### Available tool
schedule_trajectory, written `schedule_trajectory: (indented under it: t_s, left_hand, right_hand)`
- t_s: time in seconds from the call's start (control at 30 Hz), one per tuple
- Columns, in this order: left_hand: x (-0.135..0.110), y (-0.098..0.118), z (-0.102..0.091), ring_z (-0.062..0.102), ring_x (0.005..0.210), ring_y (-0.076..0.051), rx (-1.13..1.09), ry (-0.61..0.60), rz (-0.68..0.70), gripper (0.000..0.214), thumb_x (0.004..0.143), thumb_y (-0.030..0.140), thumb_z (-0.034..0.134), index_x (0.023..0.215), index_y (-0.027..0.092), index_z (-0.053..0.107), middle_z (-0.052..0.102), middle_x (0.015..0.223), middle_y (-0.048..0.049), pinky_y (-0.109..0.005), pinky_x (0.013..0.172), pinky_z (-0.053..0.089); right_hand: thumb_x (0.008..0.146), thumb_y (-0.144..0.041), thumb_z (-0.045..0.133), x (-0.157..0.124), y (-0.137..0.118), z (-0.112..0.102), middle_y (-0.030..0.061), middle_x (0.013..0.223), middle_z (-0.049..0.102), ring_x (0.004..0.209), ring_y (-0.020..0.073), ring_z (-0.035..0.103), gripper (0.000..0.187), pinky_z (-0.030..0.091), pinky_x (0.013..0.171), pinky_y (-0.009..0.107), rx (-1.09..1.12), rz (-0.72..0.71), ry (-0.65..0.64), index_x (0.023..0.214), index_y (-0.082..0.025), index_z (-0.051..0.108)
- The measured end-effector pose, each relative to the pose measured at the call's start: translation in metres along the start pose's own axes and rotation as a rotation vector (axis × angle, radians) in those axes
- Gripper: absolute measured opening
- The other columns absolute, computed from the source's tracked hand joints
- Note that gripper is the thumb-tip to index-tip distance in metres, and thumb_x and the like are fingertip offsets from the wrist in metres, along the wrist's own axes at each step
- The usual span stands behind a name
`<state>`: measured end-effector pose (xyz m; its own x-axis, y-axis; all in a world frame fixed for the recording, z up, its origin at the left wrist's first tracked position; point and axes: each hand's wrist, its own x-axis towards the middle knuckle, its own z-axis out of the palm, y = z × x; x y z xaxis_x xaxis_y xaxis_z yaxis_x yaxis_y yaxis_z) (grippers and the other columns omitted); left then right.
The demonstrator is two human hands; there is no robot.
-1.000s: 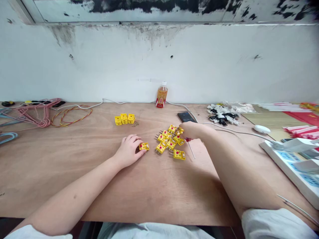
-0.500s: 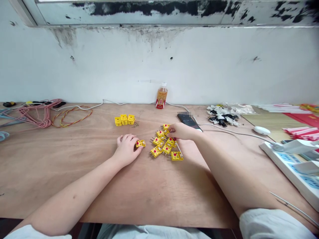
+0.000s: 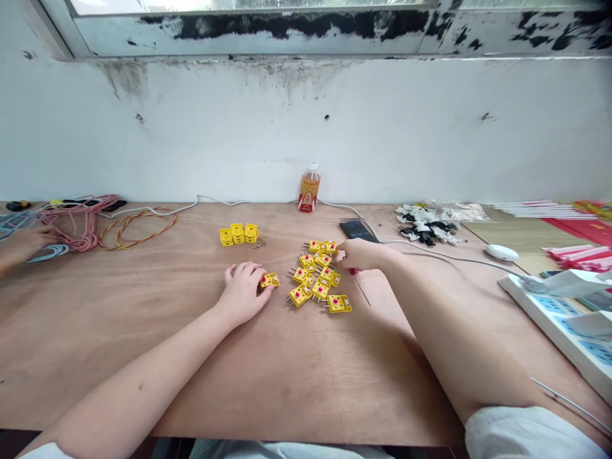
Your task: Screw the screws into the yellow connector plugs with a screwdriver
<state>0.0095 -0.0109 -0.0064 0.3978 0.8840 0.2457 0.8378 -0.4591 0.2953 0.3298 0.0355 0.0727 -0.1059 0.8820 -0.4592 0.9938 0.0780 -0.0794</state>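
My left hand [image 3: 243, 290] rests on the table with its fingers closed around a small yellow plug connector [image 3: 270, 280], which has a red dot. In my right hand [image 3: 361, 255] is a thin screwdriver [image 3: 362, 292]; its red handle shows below the fingers and its shaft points down toward me. The right fingertips are at the edge of a yellow plug connector [image 3: 329, 247] at the back of a loose group. Several more yellow plug connectors [image 3: 300, 294] with metal pins lie between my hands.
Stacked yellow covers [image 3: 238, 234] and small screws [image 3: 259, 243] lie behind my left hand. A drink bottle [image 3: 310, 190] stands by the wall. A phone [image 3: 357, 231], black and white parts [image 3: 425, 224] and a power strip [image 3: 564, 319] are rightward. Another person's hand [image 3: 23, 247] reaches among cables [image 3: 86, 229].
My right hand has shifted a little to the right, and the screwdriver's shaft has swung rightward. Another person's hand has come in at the left edge. My left hand stays on its connector.
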Motion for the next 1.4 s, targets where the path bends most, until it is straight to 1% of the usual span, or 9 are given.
schedule_trajectory:
  t_s: [0.17,0.47,0.57,0.67,0.77,0.83,1.03,1.27,1.4]
  left_hand:
    - [0.000,0.001,-0.001,0.059,0.129,-0.033,0.002,-0.002,0.005,0.019,0.095,0.036,0.065,0.109,0.023,0.070,0.071,0.128,-0.0101,-0.062,0.115,0.032]
    - [0.000,-0.001,-0.001,0.056,0.132,-0.033,-0.005,-0.008,0.011,0.021,0.095,0.038,0.066,0.110,0.025,0.072,0.069,0.132,-0.0108,-0.058,0.113,0.035]
    - [0.000,-0.002,0.000,0.055,0.133,-0.033,-0.017,-0.010,0.021,0.023,0.095,0.041,0.067,0.112,0.026,0.073,0.068,0.133,-0.0101,-0.057,0.113,0.035]
    - [0.000,-0.003,0.000,0.053,0.134,-0.033,-0.018,-0.009,0.012,0.027,0.095,0.045,0.067,0.114,0.028,0.074,0.067,0.134,-0.0100,-0.057,0.113,0.036]
    - [0.000,-0.003,0.001,0.053,0.133,-0.033,0.002,0.011,-0.021,0.026,0.095,0.045,0.066,0.114,0.029,0.074,0.068,0.134,-0.0101,-0.058,0.113,0.035]
    - [-0.001,-0.003,0.001,0.053,0.133,-0.033,0.014,0.028,-0.045,0.025,0.095,0.043,0.066,0.113,0.029,0.074,0.068,0.134,-0.0101,-0.059,0.113,0.035]
    - [0.001,-0.003,0.000,0.053,0.133,-0.033,0.000,0.015,-0.045,0.025,0.095,0.041,0.066,0.114,0.026,0.074,0.067,0.134,-0.0105,-0.057,0.112,0.037]
    - [0.002,-0.003,0.005,0.047,0.140,-0.034,-0.040,-0.039,0.045,0.034,0.096,0.048,0.066,0.124,0.029,0.074,0.065,0.140,-0.0105,-0.057,0.112,0.037]
    - [0.013,-0.013,0.000,0.054,0.134,-0.031,-0.069,0.094,0.050,0.037,0.101,0.045,0.056,0.131,0.027,0.070,0.067,0.137,-0.0107,-0.052,0.113,0.037]
  right_hand:
    - [0.092,-0.022,0.062,0.006,0.003,0.006,0.0069,0.095,0.080,0.082,0.0209,0.075,0.042,0.047,0.067,0.025,0.046,-0.098,0.043,0.134,-0.020,0.067]
    - [0.104,-0.026,0.046,0.015,-0.010,0.024,0.0249,0.130,0.066,0.117,0.0355,0.069,0.035,0.052,0.090,0.039,-0.135,0.127,0.386,0.131,-0.011,0.063]
    - [0.107,-0.031,0.043,0.004,-0.038,0.033,0.0226,0.123,0.068,0.118,0.0330,0.067,0.035,0.051,0.098,0.041,-0.128,-0.145,0.504,0.127,-0.012,0.066]
    - [0.104,-0.052,0.053,-0.009,-0.065,0.050,0.0178,0.146,0.061,0.133,0.0346,0.059,0.048,0.047,0.110,0.049,-0.050,-0.578,0.444,0.143,-0.023,0.061]
    - [0.090,-0.078,0.059,-0.014,-0.079,0.070,0.0200,0.168,0.037,0.157,0.0460,0.027,0.090,0.031,0.120,0.067,-0.070,-0.637,0.386,0.161,-0.024,0.042]
    - [0.085,-0.084,0.059,-0.012,-0.081,0.078,0.0201,0.172,0.029,0.160,0.0485,0.017,0.101,0.021,0.122,0.075,-0.092,-0.600,0.382,0.163,-0.023,0.039]
    - [0.093,-0.074,0.058,0.005,-0.067,0.072,0.0178,0.165,0.043,0.159,0.0435,0.026,0.075,0.026,0.123,0.069,-0.075,-0.555,0.467,0.150,-0.026,0.058]
    - [0.097,-0.062,0.062,0.016,-0.059,0.062,0.0210,0.161,0.046,0.156,0.0420,0.031,0.067,0.028,0.123,0.064,-0.061,-0.430,0.546,0.147,-0.019,0.059]
    - [0.105,-0.047,0.056,0.004,-0.073,0.061,0.0186,0.153,0.056,0.149,0.0365,0.041,0.046,0.035,0.119,0.057,0.021,-0.554,0.654,0.140,-0.018,0.063]
